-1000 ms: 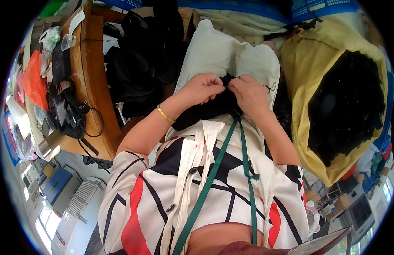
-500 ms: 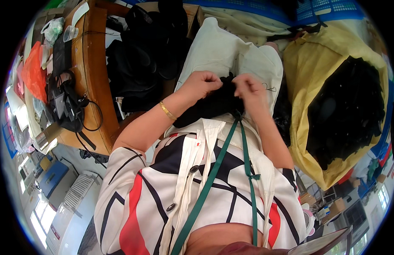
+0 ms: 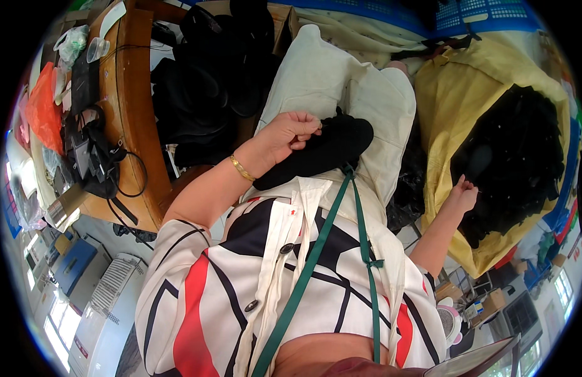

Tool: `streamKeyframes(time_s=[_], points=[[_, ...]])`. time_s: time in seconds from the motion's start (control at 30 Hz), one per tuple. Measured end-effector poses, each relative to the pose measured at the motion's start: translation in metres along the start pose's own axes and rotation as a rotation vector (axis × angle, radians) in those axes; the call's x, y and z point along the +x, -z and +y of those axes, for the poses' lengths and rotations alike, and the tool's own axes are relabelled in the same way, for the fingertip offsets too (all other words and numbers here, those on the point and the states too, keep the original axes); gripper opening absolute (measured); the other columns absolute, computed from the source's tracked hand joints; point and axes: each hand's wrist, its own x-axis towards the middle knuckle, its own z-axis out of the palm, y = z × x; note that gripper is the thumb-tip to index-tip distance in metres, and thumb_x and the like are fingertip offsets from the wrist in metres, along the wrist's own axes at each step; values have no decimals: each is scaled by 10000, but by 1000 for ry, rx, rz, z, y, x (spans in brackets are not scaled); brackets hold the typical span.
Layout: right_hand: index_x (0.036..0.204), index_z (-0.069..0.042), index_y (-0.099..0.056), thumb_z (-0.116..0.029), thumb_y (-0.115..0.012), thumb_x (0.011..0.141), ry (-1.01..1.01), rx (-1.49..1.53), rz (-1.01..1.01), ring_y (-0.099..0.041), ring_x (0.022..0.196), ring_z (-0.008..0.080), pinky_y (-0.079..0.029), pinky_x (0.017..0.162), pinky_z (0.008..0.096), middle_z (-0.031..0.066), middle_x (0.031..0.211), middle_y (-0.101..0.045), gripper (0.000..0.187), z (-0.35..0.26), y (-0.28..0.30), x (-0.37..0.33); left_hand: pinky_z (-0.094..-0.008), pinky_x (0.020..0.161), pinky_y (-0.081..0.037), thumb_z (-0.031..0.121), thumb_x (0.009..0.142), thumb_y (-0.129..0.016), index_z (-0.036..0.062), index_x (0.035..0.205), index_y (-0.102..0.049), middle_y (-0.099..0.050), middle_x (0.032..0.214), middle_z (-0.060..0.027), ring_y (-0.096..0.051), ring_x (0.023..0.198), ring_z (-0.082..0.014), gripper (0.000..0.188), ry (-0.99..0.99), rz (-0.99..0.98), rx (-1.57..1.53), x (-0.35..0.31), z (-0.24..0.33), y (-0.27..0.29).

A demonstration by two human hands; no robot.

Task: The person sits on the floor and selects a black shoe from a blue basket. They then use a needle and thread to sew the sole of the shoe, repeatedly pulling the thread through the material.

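Observation:
A long, rounded, soft black piece (image 3: 344, 139) lies across my lap, on the cream apron (image 3: 316, 75). My left hand (image 3: 288, 135) is closed in a pinch at its upper edge, the fingertips touching the black material. Out to the right, my right hand (image 3: 462, 193) is closed with thumb and fingers pressed together. Whatever it holds is too small to make out. It is in front of the rim of a yellow bag (image 3: 443, 119) full of black pieces (image 3: 511, 157). Green straps (image 3: 316, 267) hang down my front.
On the left stands a wooden table (image 3: 131, 113) with a black bag (image 3: 93, 154) and an orange plastic bag (image 3: 41, 107) near it. Black soft items (image 3: 197, 94) are heaped between table and lap. Blue plastic crates (image 3: 486, 16) line the far side.
My right hand has moved away from the black piece, outward to the right, to the yellow bag's rim. My left hand stays at the piece, which now shows more fully.

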Motion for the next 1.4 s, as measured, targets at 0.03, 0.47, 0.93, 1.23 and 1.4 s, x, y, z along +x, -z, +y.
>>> streamKeyframes(time_s=[0.03,0.47,0.93,1.23,1.4], points=[[786,-2,-482,-63,-489,956,12,-27,-26,-485,649,193,-529,959,524,62,736,-484,181,2,4,2,-183,474,-341,130,933,-658,44,935,-644,-632,885,-43,-463,605,-45,88,2,-14,-20,0,-2,0],[881,6,-510,-95,-526,998,110,-77,-207,-510,629,164,-577,900,468,60,722,-531,156,-13,-16,-35,-287,566,-414,106,820,-757,70,666,-441,-590,797,-70,-541,655,-165,354,-661,196,1093,3,9,-32],[832,36,-553,-23,-563,932,668,-116,-177,-590,565,166,-621,722,331,81,659,-590,116,-111,-11,5,-270,721,-482,62,779,-778,33,1004,-528,-618,812,-54,-592,766,-139,338,-718,280,983,22,-9,-47],[1145,-49,-628,-64,-586,966,371,-919,-993,-616,978,160,-476,898,281,43,994,-656,184,-12,-61,-178,-245,742,-483,90,891,-688,20,1128,-571,-654,865,-10,-590,780,-104,273,-572,174,904,24,1,-40],[1000,-33,-652,-76,-704,823,812,-1011,-1600,-602,785,301,-497,683,368,120,852,-609,189,27,-73,-239,-249,681,-457,149,914,-683,-6,957,-647,-667,843,-30,-581,752,-88,164,-875,323,1179,3,11,-54]])
